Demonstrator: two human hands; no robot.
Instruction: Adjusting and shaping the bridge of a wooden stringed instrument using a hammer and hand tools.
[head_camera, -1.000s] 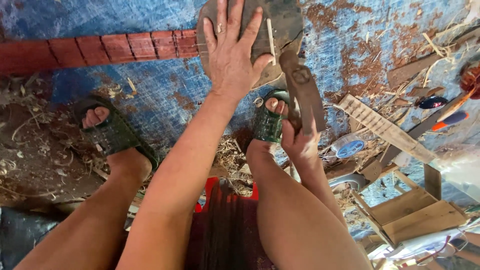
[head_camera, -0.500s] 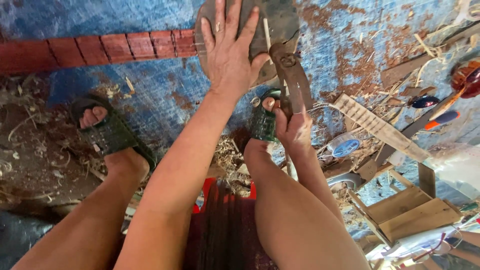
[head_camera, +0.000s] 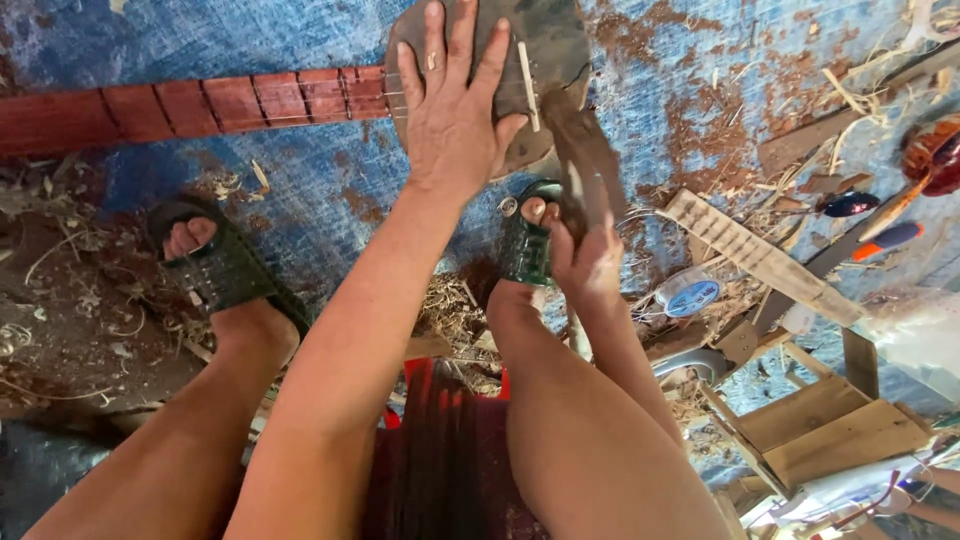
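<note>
Instrument: a stringed instrument with a round dark body (head_camera: 540, 40) lay flat on a blue tarp (head_camera: 320, 170), its red fretted neck (head_camera: 200, 105) running away from the body toward the left edge of the view.

Long axis: neck and strings lay in one straight line, left to right, ending at a pale bridge stick (head_camera: 528, 72) set crosswise on the body.

Left hand: the left hand (head_camera: 455, 110) lay palm down on the body, fingers spread wide and flat, pressing on it rather than gripping, fingertips pointing away from the person.

Right hand: the right hand (head_camera: 588, 262) was closed around the lower end of a flat dark tool (head_camera: 585, 160), which slanted up from the fist to the body's near right edge, just beside the bridge stick.

Nearer hand: the left hand rested on the body itself; the right hand sat below and to the right of it, reaching it only through the tool, whose upper end was blurred.

Feet: a sandalled foot (head_camera: 528, 240) stood just below the body, against the right hand; the other sandalled foot (head_camera: 215, 265) stood well to the left of the body, below the neck.

Surroundings: wood shavings (head_camera: 455, 310) lay below the body, and a slatted wood strip (head_camera: 750, 255) and a spool (head_camera: 690, 295) lay to its lower right.
</note>
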